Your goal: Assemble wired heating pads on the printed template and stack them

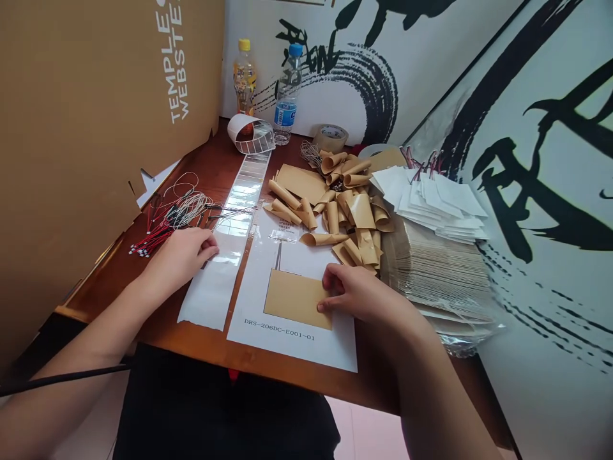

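My right hand (352,291) pinches the right edge of a flat brown kraft card (294,297) between thumb and fingers. The card lies over a white printed sheet (292,345) marked DRS-206DC-E001-01. My left hand (189,252) is closed, its fingertips curled over the left side of a strip of clear labels on white backing (211,294); whatever is between them is hidden. That strip runs back to a loose label roll (251,134). Just beyond my left hand is a bundle of thin strings (189,207) with red cords and small white ends.
Curled brown paper pieces (335,211) are heaped behind the card. On the right, white tagged cards (431,198) top a stack of brown cards in plastic (445,268). Two bottles (286,105) and a tape roll (330,137) stand behind. A large carton (105,128) walls the left.
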`<state>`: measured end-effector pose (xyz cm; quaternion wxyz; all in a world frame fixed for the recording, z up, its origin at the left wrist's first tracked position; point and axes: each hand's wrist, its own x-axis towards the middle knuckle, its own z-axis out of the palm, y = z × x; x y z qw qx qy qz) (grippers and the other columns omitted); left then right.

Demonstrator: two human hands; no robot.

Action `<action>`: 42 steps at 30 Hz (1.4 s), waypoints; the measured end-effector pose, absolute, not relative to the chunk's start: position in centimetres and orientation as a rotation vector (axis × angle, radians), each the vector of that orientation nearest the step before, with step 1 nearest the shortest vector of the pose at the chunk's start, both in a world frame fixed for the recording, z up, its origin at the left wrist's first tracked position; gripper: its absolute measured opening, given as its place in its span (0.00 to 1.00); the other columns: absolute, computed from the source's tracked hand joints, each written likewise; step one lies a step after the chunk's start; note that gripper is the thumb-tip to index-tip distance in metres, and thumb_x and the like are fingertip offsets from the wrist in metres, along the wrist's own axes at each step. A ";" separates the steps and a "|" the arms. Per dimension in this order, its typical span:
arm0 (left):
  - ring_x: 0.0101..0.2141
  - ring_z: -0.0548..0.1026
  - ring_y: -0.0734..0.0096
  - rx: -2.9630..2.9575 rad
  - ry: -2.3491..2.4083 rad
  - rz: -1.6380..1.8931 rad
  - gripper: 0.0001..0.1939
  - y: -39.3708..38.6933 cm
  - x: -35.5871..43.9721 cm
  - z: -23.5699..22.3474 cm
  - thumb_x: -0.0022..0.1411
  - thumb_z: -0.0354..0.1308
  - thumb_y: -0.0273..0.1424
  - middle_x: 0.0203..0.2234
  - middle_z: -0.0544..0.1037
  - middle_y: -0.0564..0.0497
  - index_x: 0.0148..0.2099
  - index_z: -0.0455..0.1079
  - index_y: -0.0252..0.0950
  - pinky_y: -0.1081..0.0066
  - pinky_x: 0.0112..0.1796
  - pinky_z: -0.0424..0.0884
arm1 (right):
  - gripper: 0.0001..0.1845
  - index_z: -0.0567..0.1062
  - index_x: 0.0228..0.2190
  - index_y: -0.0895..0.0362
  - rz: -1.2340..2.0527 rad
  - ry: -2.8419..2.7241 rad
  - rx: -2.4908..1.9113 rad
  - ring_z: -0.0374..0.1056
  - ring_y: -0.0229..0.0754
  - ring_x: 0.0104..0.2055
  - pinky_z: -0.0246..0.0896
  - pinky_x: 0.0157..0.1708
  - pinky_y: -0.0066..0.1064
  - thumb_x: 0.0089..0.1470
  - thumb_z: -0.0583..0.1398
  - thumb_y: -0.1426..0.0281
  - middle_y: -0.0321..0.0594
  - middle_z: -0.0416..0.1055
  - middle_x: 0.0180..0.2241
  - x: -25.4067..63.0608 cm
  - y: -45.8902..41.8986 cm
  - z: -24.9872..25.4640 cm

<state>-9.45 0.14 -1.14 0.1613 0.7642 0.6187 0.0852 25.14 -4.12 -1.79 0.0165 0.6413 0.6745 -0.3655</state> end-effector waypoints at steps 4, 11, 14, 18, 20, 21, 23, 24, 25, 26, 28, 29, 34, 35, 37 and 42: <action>0.36 0.77 0.59 2.159 1.654 0.073 0.11 0.2 -8.8 0.0 0.65 0.54 0.39 0.33 0.81 0.48 0.34 0.71 0.40 0.66 0.36 0.66 | 0.15 0.69 0.28 0.52 -1.134 2.107 1.975 0.63 0.41 0.31 0.52 0.29 0.32 0.43 0.71 0.66 0.33 0.68 0.27 25.1 -4.0 -1.7; 0.40 0.77 0.58 2.283 1.762 0.301 0.14 6.0 -5.3 1.5 0.64 0.57 0.38 0.38 0.83 0.45 0.45 0.78 0.36 0.65 0.41 0.66 | 0.15 0.69 0.28 0.52 -1.191 2.092 1.961 0.63 0.40 0.31 0.53 0.29 0.31 0.43 0.71 0.67 0.32 0.68 0.27 25.1 -3.9 -1.4; 0.40 0.77 0.59 2.284 1.678 0.282 0.16 9.2 -3.6 0.2 0.60 0.62 0.38 0.41 0.83 0.45 0.47 0.79 0.35 0.66 0.41 0.67 | 0.15 0.70 0.28 0.52 -1.193 2.091 1.965 0.63 0.40 0.32 0.54 0.30 0.31 0.43 0.71 0.67 0.32 0.68 0.28 25.1 -3.9 -1.3; 0.40 0.77 0.61 2.256 1.598 0.304 0.09 11.4 -2.4 -0.7 0.54 0.67 0.37 0.35 0.83 0.49 0.35 0.80 0.38 0.68 0.42 0.67 | 0.15 0.70 0.28 0.53 -1.181 2.099 1.972 0.64 0.41 0.33 0.54 0.31 0.31 0.43 0.72 0.67 0.33 0.69 0.29 25.1 -3.9 -1.2; 0.37 0.77 0.63 2.204 1.604 0.329 0.07 11.6 -2.4 -0.4 0.52 0.68 0.37 0.31 0.82 0.50 0.30 0.79 0.39 0.68 0.41 0.67 | 0.15 0.70 0.28 0.52 -1.180 2.100 1.973 0.64 0.41 0.33 0.54 0.31 0.31 0.43 0.72 0.67 0.33 0.69 0.30 25.1 -3.9 -1.2; 0.35 0.77 0.64 2.170 1.611 0.339 0.07 11.7 -2.5 -0.1 0.51 0.69 0.37 0.29 0.82 0.51 0.30 0.79 0.39 0.68 0.40 0.68 | 0.15 0.70 0.29 0.52 -1.181 2.099 1.973 0.64 0.41 0.34 0.54 0.31 0.31 0.43 0.72 0.67 0.33 0.69 0.30 25.1 -3.9 -1.2; 0.31 0.76 0.66 2.095 1.628 0.358 0.08 11.7 -2.9 0.7 0.50 0.69 0.38 0.27 0.81 0.52 0.31 0.80 0.40 0.68 0.37 0.68 | 0.15 0.70 0.29 0.52 -1.181 2.093 1.972 0.64 0.41 0.34 0.54 0.31 0.31 0.44 0.72 0.67 0.33 0.69 0.30 25.2 -3.9 -1.2; 0.30 0.76 0.66 2.051 1.633 0.378 0.08 11.6 -3.1 1.1 0.50 0.69 0.38 0.27 0.81 0.52 0.32 0.80 0.40 0.68 0.35 0.68 | 0.15 0.70 0.29 0.53 -1.179 2.089 1.972 0.64 0.41 0.34 0.53 0.31 0.31 0.43 0.72 0.67 0.33 0.69 0.30 25.2 -3.9 -1.1; 0.30 0.76 0.67 2.001 1.634 0.407 0.09 11.6 -3.4 1.5 0.50 0.69 0.38 0.28 0.81 0.52 0.32 0.80 0.40 0.68 0.35 0.68 | 0.15 0.70 0.28 0.53 -1.178 2.084 1.972 0.64 0.41 0.34 0.53 0.31 0.31 0.43 0.72 0.67 0.33 0.69 0.30 25.1 -3.9 -1.1; 0.30 0.76 0.67 1.947 1.631 0.442 0.09 11.5 -3.6 1.9 0.49 0.70 0.38 0.28 0.81 0.52 0.32 0.80 0.39 0.68 0.34 0.68 | 0.15 0.70 0.28 0.53 -1.178 2.080 1.973 0.64 0.41 0.34 0.53 0.31 0.31 0.43 0.72 0.67 0.33 0.69 0.30 25.1 -3.9 -1.0; 0.30 0.75 0.68 1.873 1.628 0.511 0.09 11.2 -4.1 2.8 0.49 0.71 0.37 0.28 0.80 0.51 0.32 0.79 0.38 0.68 0.34 0.69 | 0.15 0.70 0.28 0.53 -1.179 2.067 1.978 0.64 0.41 0.33 0.54 0.31 0.31 0.44 0.72 0.67 0.33 0.69 0.30 25.0 -3.9 -0.8; 0.30 0.75 0.68 1.851 1.631 0.542 0.09 11.0 -4.3 3.4 0.50 0.71 0.36 0.28 0.80 0.51 0.32 0.79 0.38 0.67 0.34 0.69 | 0.15 0.70 0.28 0.53 -1.180 2.063 1.980 0.64 0.40 0.33 0.54 0.31 0.31 0.44 0.72 0.67 0.33 0.69 0.30 24.9 -4.0 -0.7; 0.36 0.77 0.70 1.862 1.615 0.778 0.08 8.9 -4.4 7.5 0.59 0.67 0.33 0.29 0.78 0.53 0.37 0.77 0.34 0.67 0.42 0.71 | 0.14 0.71 0.27 0.53 -1.196 2.079 1.981 0.63 0.40 0.32 0.53 0.30 0.32 0.44 0.72 0.66 0.34 0.70 0.30 25.0 -4.0 -0.5; 0.37 0.78 0.71 1.845 1.599 0.809 0.08 8.4 -4.3 8.3 0.62 0.64 0.32 0.28 0.77 0.54 0.39 0.76 0.31 0.67 0.43 0.71 | 0.14 0.71 0.27 0.53 -1.211 2.083 1.979 0.63 0.40 0.32 0.53 0.30 0.32 0.44 0.71 0.66 0.34 0.70 0.29 25.0 -4.0 -0.5; 0.39 0.78 0.72 1.805 1.520 0.851 0.07 7.3 -3.9 9.3 0.67 0.58 0.29 0.28 0.74 0.55 0.42 0.73 0.28 0.64 0.45 0.70 | 0.13 0.71 0.26 0.53 -1.236 2.098 2.000 0.63 0.40 0.31 0.53 0.29 0.32 0.46 0.70 0.65 0.35 0.70 0.29 25.2 -3.9 -0.5; 0.28 0.76 0.75 1.651 1.300 0.716 0.08 5.1 -1.8 8.1 0.59 0.69 0.29 0.25 0.75 0.53 0.35 0.72 0.32 0.67 0.36 0.74 | 0.19 0.77 0.39 0.53 -1.616 2.308 2.216 0.68 0.42 0.35 0.61 0.31 0.34 0.56 0.65 0.51 0.39 0.73 0.34 24.5 -4.3 -0.7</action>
